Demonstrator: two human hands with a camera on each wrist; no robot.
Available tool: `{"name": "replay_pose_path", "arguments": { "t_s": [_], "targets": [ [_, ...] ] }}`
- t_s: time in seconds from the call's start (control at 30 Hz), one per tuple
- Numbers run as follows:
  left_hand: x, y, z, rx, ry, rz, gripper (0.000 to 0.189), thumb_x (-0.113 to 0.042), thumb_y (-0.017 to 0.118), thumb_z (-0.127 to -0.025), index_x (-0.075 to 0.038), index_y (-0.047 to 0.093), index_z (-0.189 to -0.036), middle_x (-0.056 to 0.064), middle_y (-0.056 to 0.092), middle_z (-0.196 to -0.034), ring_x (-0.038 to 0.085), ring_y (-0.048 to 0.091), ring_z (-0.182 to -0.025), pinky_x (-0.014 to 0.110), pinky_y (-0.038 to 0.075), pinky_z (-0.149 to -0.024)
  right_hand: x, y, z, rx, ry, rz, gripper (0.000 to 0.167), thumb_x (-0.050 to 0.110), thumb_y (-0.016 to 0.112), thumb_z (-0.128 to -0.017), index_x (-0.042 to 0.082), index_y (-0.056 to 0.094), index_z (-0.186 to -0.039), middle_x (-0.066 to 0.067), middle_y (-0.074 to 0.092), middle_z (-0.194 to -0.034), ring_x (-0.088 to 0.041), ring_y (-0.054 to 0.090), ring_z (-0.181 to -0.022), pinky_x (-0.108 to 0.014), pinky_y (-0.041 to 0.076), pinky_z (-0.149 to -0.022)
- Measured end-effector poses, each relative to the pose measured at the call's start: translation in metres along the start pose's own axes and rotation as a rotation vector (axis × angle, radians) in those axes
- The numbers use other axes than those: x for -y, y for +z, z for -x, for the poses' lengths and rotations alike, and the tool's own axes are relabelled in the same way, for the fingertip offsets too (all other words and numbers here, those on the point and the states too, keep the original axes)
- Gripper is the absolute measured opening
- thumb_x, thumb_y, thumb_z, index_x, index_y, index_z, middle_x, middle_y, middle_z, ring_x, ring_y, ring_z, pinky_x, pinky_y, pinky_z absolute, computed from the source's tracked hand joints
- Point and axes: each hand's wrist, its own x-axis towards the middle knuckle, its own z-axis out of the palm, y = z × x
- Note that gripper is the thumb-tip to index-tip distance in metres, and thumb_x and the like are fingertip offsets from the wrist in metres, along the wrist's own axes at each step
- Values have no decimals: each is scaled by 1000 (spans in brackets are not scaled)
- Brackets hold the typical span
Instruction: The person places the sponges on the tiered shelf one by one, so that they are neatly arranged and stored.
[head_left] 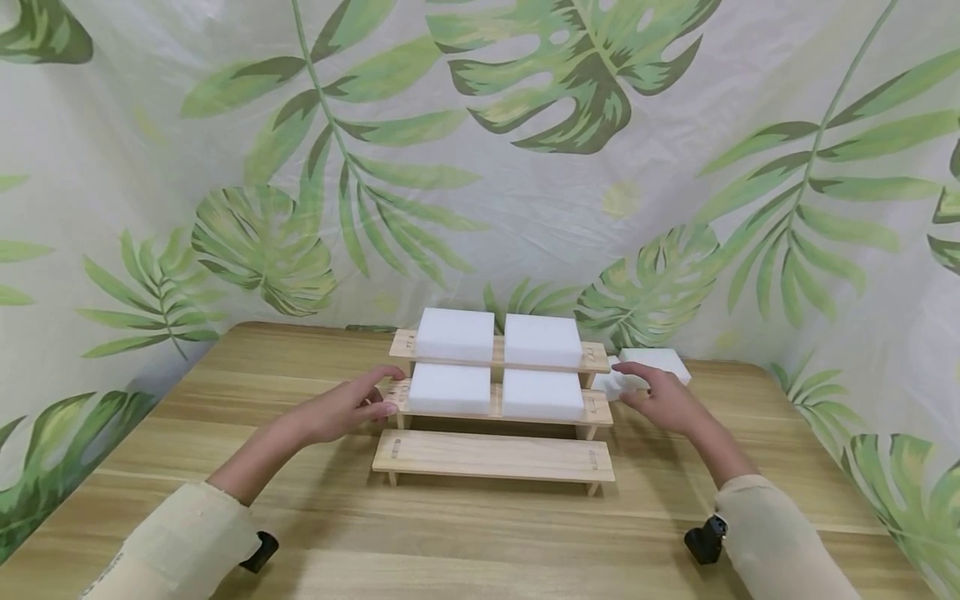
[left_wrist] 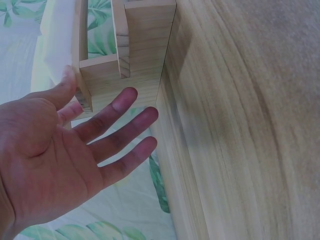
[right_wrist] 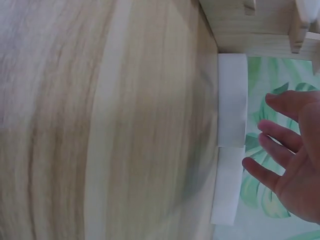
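Head view: rack, frame centre; left grip, right grip flanking it, fingers spread, holding nothing. Step, apparently: straightening rack; next move calls for even contact.

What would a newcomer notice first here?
Probably the stepped wooden rack on the table, four white blocks on its upper two tiers. The left hand is by its left end; the right hand is by two more blocks to the rack's right. A leafy cloth hangs behind.
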Motion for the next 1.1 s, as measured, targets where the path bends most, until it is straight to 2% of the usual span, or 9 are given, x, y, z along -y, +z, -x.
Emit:
{"name": "replay_pose_path", "arguments": {
  "t_s": [0.13, 0.23, 0.4, 0.63, 0.93, 1.03, 1.1],
  "targets": [
    [0, 0, 0, 2, 0, 2, 51, -21, 54, -110, 2, 34, -150, 14, 69, -101, 35, 66, -99, 53, 52, -83, -2, 5, -2, 54, 16, 19, 49, 5, 70, -95, -6, 56, -140, -34, 54, -143, -50, 59, -119, -63, 46, -98],
    [0, 0, 0, 6, 1, 5, 51, -20, 54, -110, 2, 34, -151, 14, 69, -101, 35, 66, -99, 53, 52, -83, -2, 8, -2, 72, 19, 31, 50, 4, 71, -94, -8, 55, -140, -35, 54, -142, -54, 50, -131, -66, 40, -105],
    [0, 0, 0, 7, -2, 6, 51, -21, 54, -110, 2, 34, -151, 13, 69, -101, 35, 66, -100, 53, 52, -83, -2, 7, -2, 75, -2, 87, 49, 2, 72, -92, -8, 57, -138, -33, 56, -140, -54, 50, -132, -65, 39, -107],
    [1, 0, 0, 4, 0, 2, 51, -21, 54, -110, 2, 34, -151, 14, 69, -101, 34, 66, -99, 52, 52, -83, 1, 2, 0, 96, -27, 180, 47, 1, 75, -89, -9, 61, -132, -30, 65, -127, -49, 61, -119, -62, 46, -101],
    [2, 0, 0, 5, 1, 2, 51, -21, 54, -110, 1, 34, -151, 14, 69, -102, 33, 66, -100, 53, 52, -83, 6, -7, 8, 107, -36, 140, 41, 1, 77, -87, -8, 64, -126, -23, 71, -108, -38, 69, -98, -54, 55, -87],
    [1, 0, 0, 4, 4, 3, 51, -21, 54, -110, 2, 34, -150, 14, 69, -102, 33, 67, -100, 53, 52, -84, 6, -9, 9, 88, -49, 128, 41, 0, 77, -87, -9, 63, -125, -25, 71, -110, -36, 70, -93, -52, 56, -82],
    [1, 0, 0, 3, 5, 0, 51, -21, 54, -110, 2, 34, -150, 13, 69, -101, 33, 67, -99, 53, 52, -84, 6, -10, 10, 68, -45, 134, 43, 0, 77, -87, -10, 63, -127, -27, 69, -116, -40, 70, -96, -53, 56, -84]
  ]
}}
